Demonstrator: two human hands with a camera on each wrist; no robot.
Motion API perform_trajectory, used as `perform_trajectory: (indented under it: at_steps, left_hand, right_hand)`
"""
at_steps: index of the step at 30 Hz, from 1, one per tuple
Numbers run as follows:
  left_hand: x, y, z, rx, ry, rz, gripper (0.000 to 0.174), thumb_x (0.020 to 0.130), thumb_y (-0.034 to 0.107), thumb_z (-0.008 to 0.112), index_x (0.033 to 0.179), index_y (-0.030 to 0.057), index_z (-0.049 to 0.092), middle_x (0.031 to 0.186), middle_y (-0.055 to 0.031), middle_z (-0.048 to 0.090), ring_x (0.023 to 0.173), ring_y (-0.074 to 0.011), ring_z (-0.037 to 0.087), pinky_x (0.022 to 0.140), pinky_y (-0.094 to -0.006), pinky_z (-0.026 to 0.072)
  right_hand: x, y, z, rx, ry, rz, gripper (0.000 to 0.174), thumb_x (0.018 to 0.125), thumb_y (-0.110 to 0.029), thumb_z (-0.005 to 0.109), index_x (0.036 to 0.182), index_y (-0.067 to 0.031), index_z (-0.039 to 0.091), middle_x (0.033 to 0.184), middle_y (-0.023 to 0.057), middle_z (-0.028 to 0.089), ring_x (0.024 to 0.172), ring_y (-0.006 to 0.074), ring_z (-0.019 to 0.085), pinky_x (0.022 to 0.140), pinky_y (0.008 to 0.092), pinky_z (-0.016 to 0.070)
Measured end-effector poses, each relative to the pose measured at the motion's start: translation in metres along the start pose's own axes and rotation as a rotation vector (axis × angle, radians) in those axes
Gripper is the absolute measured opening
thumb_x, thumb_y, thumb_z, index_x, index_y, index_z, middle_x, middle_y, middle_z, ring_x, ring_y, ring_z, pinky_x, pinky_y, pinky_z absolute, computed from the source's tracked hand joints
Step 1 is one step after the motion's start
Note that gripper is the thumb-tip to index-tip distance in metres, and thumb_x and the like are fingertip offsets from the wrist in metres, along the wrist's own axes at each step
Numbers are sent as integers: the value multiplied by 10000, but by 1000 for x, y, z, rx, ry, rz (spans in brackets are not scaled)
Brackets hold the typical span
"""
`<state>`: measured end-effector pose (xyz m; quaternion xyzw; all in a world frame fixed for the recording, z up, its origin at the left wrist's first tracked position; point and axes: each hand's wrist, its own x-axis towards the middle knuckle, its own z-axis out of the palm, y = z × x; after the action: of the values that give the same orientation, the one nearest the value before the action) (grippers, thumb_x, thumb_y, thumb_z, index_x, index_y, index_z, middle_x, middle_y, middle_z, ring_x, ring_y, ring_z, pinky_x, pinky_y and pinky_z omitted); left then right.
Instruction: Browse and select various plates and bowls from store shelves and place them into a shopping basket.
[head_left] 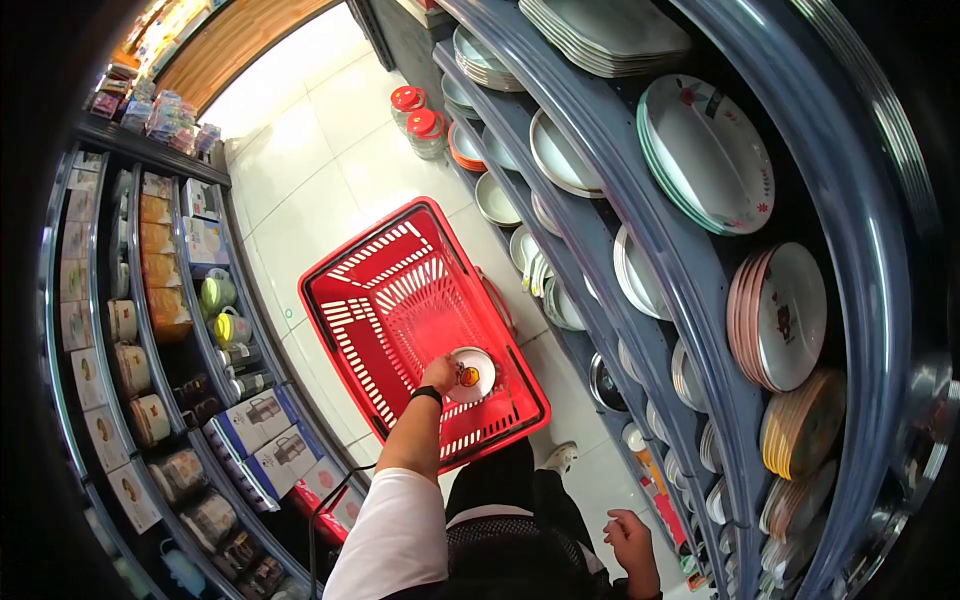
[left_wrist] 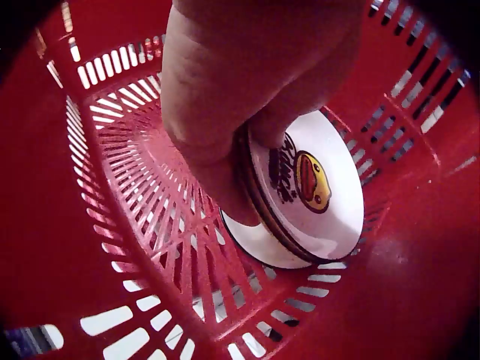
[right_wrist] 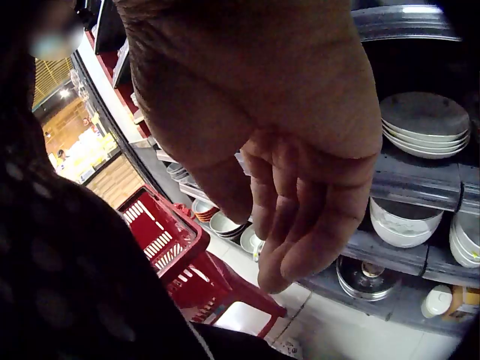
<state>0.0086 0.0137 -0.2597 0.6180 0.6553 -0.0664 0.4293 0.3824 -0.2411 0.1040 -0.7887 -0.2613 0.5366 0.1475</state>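
Down inside the red shopping basket point(head_left: 527, 402), my left hand point(head_left: 440, 374) grips small white plates point(head_left: 483, 378) by the edge. In the left wrist view, a yellow cartoon duck face and lettering decorate the top plate point(left_wrist: 336, 174), and dark rims show along the stacked edges. The plates stand tilted close over the slotted basket floor point(left_wrist: 225, 281), with part of them hidden behind the fingers. My right hand point(right_wrist: 277, 172) hangs beside my body with loosely curled fingers, holding nothing, near the dish shelves.
Tall shelves on the right carry stacked plates point(head_left: 785, 315), oval dishes point(head_left: 710, 150) and bowls point(head_left: 497, 198). Boxed goods point(head_left: 270, 440) and mugs point(head_left: 232, 328) fill the left shelves. Two red-lidded jars point(head_left: 427, 130) stand on the tiled floor point(head_left: 300, 130) beyond the basket.
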Motion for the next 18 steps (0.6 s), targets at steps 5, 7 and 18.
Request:
perform_trajectory:
  at_steps: [5, 7, 18]
  left_hand:
    - [-28, -10, -34, -452, 119, -81, 257, 870, 56, 596, 1108, -43, 602, 968, -218, 679, 883, -309, 671, 757, -397, 524]
    - [-66, 20, -78, -678, 112, -139, 315, 885, 48, 589, 1188, -40, 584, 1012, -127, 685, 881, -213, 650, 764, -344, 521]
    - [-282, 192, -96, -764, -53, 368, 260, 916, 64, 559, 1148, -45, 608, 954, -92, 676, 807, -152, 628, 693, -302, 507]
  right_hand:
    - [-9, 3, 0, 17, -5, -104, 231, 897, -89, 587, 1116, -24, 614, 801, 119, 674, 684, 161, 661, 641, 290, 543]
    - [-15, 1, 0, 6, 5, -133, 233, 897, -93, 590, 1120, -30, 614, 805, 118, 675, 683, 163, 659, 647, 290, 539]
    - [-119, 111, -15, 291, 149, -319, 240, 925, -97, 603, 1157, -36, 609, 860, 44, 652, 723, 106, 614, 661, 256, 510]
